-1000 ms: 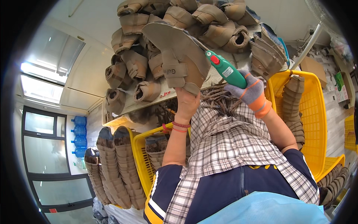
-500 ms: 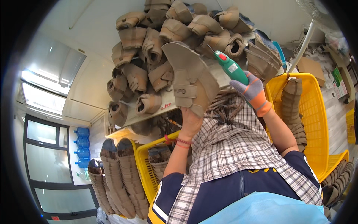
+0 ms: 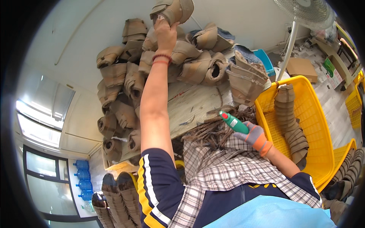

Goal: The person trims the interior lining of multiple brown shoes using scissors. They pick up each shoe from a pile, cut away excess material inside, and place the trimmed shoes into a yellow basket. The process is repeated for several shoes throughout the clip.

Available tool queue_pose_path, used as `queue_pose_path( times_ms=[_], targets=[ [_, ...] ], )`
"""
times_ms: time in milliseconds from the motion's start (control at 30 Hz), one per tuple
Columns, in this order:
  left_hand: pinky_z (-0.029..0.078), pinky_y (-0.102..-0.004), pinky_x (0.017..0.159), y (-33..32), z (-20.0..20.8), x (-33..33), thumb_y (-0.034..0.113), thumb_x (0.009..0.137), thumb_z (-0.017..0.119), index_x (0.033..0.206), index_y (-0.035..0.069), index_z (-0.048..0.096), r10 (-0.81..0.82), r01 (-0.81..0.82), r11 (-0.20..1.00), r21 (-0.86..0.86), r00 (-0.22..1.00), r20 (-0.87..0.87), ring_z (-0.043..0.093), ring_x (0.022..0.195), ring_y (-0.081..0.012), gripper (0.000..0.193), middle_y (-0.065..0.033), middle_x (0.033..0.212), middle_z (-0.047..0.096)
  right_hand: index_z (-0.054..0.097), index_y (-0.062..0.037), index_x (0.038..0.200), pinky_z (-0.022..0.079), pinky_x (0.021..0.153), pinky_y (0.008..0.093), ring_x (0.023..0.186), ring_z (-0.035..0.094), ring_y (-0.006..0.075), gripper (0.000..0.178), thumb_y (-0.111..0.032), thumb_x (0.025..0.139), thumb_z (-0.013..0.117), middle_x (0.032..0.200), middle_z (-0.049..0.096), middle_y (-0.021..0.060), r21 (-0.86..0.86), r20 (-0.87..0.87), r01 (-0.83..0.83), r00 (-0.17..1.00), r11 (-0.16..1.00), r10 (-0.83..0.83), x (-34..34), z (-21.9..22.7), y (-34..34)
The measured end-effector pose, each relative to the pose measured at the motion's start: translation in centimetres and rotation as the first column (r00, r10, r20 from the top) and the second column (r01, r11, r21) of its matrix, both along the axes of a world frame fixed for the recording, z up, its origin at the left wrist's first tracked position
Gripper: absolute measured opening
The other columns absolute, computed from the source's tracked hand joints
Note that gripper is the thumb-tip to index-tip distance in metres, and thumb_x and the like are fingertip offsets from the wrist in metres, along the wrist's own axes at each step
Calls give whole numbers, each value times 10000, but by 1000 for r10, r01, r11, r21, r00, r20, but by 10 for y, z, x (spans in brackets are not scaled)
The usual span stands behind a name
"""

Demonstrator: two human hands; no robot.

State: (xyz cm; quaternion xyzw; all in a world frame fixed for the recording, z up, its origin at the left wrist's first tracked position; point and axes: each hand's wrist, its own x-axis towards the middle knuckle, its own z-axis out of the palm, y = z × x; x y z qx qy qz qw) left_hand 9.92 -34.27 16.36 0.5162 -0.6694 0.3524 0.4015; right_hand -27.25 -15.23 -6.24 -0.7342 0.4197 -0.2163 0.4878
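I'm gripping a tan boot upper (image 3: 173, 9) in my left hand (image 3: 166, 32), my gloved right hand (image 3: 254, 135) closed on the green tool (image 3: 232, 122); the pile (image 3: 125, 87), probably loose, could slide.

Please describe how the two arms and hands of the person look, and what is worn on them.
The left hand is bare, with red and dark bands at the wrist; its short sleeve is navy with white and yellow stripes. The right hand wears a grey glove with an orange cuff, and the forearm below it is bare.

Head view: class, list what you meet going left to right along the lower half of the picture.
Blue water bottles → left upper arm's striped navy sleeve → green tool → gloved right hand → yellow basket.
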Motion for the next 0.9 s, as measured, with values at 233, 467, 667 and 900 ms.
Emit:
queue_pose_path(
  times_ms=[233, 467, 667, 900],
  targets=[
    [393, -425, 979, -119, -72, 15, 257, 789, 654, 1172, 6, 518, 533, -374, 591, 714, 846, 2, 493, 1178, -398, 477, -260, 1206, 552, 635, -60, 1005, 513, 644, 341, 705, 671, 257, 542, -491, 699, 753, 758, 668, 131, 18, -32, 47, 998, 999, -46, -16, -12, 0],
    [464, -375, 796, -41, -85, -30, 170, 805, 643, 1006, 12, 627, 12, 4, 967, 255, 998, -58, 595, 869, -287, 256, -139, 943, 648, 617, -50, 1010, 497, 594, 275, 618, 630, 137, 424, -328, 733, 776, 704, 643, 76, 46, 77, 143, 986, 989, -146, -19, -21, -2],
    [507, -380, 748, 140, -227, -102, 156, 898, 573, 944, 19, 577, 256, 754, 656, -46, -280, -925, 603, 782, -218, 144, -110, 823, 627, 578, -3, 1059, 468, 630, 234, 704, 558, 73, 378, -183, 776, 752, 819, 624, 21, 173, 326, 323, 873, 931, -363, -52, -24, 17],
    [378, -342, 830, 147, -277, -240, 277, 799, 730, 1002, 84, 598, 488, 717, 638, -282, -660, -571, 518, 927, -148, 310, -8, 986, 614, 577, -32, 984, 428, 560, 217, 632, 527, 62, 281, -163, 792, 735, 745, 579, -9, 289, 418, 440, 741, 850, -525, -75, -13, 20]
  ],
)
